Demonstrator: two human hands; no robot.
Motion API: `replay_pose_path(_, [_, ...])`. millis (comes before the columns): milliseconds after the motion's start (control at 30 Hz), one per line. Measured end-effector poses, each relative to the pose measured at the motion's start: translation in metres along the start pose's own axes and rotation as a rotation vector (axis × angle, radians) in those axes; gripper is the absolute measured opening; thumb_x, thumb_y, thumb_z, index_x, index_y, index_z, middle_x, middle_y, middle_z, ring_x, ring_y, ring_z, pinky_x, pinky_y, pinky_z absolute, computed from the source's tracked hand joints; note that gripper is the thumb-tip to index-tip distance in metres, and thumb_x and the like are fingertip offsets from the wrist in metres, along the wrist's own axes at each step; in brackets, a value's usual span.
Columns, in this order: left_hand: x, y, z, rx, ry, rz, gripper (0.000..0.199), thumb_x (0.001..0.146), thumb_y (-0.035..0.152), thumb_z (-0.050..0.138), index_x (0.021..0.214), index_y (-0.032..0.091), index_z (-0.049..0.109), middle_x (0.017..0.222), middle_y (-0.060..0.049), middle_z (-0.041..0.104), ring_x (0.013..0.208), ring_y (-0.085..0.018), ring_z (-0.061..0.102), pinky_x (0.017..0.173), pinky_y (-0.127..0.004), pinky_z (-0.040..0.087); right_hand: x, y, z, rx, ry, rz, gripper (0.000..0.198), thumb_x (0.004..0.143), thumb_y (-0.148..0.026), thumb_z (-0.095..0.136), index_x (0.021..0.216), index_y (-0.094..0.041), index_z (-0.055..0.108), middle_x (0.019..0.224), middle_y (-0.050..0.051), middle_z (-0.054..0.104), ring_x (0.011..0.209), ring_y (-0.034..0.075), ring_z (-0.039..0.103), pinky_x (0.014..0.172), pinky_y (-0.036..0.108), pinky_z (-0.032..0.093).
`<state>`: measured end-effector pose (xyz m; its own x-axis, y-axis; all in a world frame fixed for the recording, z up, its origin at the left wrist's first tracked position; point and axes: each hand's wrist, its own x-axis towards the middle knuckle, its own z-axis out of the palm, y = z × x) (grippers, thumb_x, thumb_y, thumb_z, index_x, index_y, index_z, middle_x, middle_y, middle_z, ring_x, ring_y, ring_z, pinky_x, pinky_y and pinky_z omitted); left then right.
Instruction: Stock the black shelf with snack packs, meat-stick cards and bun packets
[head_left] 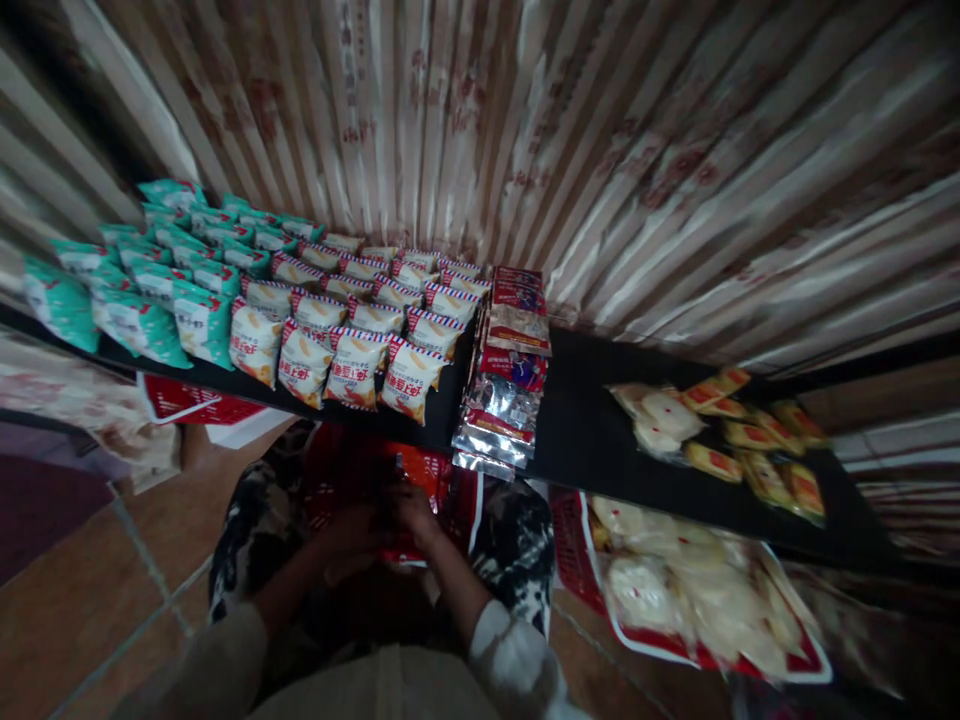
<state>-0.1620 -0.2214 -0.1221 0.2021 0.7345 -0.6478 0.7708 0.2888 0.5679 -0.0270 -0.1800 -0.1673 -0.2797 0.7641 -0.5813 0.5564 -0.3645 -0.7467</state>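
Both hands are low between my knees, over a red plastic basket (475,520) in deep shadow. My right hand (412,508) has its fingers bent inward beside a shiny orange-red packet (429,474); what is in those fingers, if anything, is too dark to make out. My left hand (351,532) reaches in next to it, and its fingers are lost in the dark. Just beyond the hands, white snack bags (352,368) with red lettering stand in rows on a black shelf board (577,400). A stack of red and silver packets (504,385) lies to their right, overhanging the front edge.
Teal snack bags (142,325) fill the board's left end. Farther right lie clear-wrapped pale flat items (664,415) and small yellow packets (750,437). A second red basket (622,630) holds clear bags of pale food. Curtains (420,120) hang behind; another red basket (195,400) is underneath.
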Motion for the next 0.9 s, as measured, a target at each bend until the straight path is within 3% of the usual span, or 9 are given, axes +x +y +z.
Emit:
replay_pose_path(100, [-0.016,-0.002,0.000,0.063,0.111,0.055,0.045,0.072,0.029,0.060,0.115,0.020,0.057,0.117,-0.006,0.063,0.106,-0.023,0.058,0.091,-0.033,0.043,-0.012,-0.001,-0.002,0.227,0.027,0.002,0.030,0.077,-0.037,0.053,0.091,-0.014,0.067,0.073,0.005,0.067,0.063,0.015,0.062,0.058,0.025,0.047])
replay_pose_path(233, [-0.033,0.000,0.002,0.094,0.314,0.020,0.035,0.079,0.014,0.046,0.111,0.017,0.059,0.115,-0.007,0.064,0.107,-0.019,0.057,0.094,-0.031,0.041,-0.030,-0.003,-0.005,0.601,0.024,-0.022,0.033,0.061,-0.038,0.069,0.086,-0.016,0.068,0.075,0.004,0.066,0.066,0.015,0.060,0.063,0.027,0.046])
replay_pose_path(367, [-0.050,0.010,-0.006,0.141,0.467,0.083,0.032,0.084,0.010,0.035,0.099,0.018,0.063,0.102,-0.007,0.067,0.096,-0.018,0.060,0.087,-0.031,0.045,-0.054,-0.011,-0.014,0.426,0.034,-0.127,0.026,0.063,-0.033,0.068,0.085,-0.019,0.069,0.068,0.000,0.063,0.064,0.014,0.057,0.063,0.027,0.044])
replay_pose_path(500, [-0.073,0.029,-0.029,0.269,0.569,0.312,0.026,0.080,0.011,0.043,0.094,0.019,0.063,0.094,-0.007,0.066,0.090,-0.020,0.060,0.082,-0.034,0.046,-0.084,-0.029,-0.039,0.092,0.113,-0.296,0.021,0.074,-0.031,0.061,0.088,-0.020,0.072,0.063,0.000,0.058,0.060,0.014,0.052,0.059,0.026,0.043])
replay_pose_path(633, [-0.092,0.056,-0.057,0.332,0.634,0.515,0.026,0.082,0.013,0.043,0.095,0.021,0.064,0.094,-0.006,0.067,0.088,-0.019,0.061,0.080,-0.033,0.047,-0.113,-0.050,-0.074,-0.164,0.234,-0.569,0.020,0.074,-0.031,0.066,0.092,-0.025,0.073,0.089,0.005,0.063,0.086,0.020,0.056,0.077,0.032,0.045])
replay_pose_path(733, [-0.102,0.079,-0.075,0.335,0.685,0.601,0.027,0.087,0.019,0.037,0.092,0.020,0.064,0.087,-0.005,0.067,0.081,-0.018,0.062,0.074,-0.030,0.049,-0.128,-0.062,-0.093,-0.087,0.184,-0.676,0.022,0.080,-0.032,0.061,0.099,-0.025,0.070,0.104,0.006,0.064,0.099,0.020,0.056,0.087,0.033,0.043])
replay_pose_path(900, [-0.110,0.122,-0.099,0.329,0.756,0.761,0.027,0.087,0.021,0.037,0.090,0.020,0.064,0.087,-0.004,0.068,0.081,-0.016,0.062,0.076,-0.030,0.050,-0.143,-0.072,-0.109,0.063,0.203,-0.636,0.030,0.087,-0.041,0.049,0.086,-0.019,0.069,0.079,0.003,0.066,0.075,0.016,0.059,0.071,0.026,0.045])
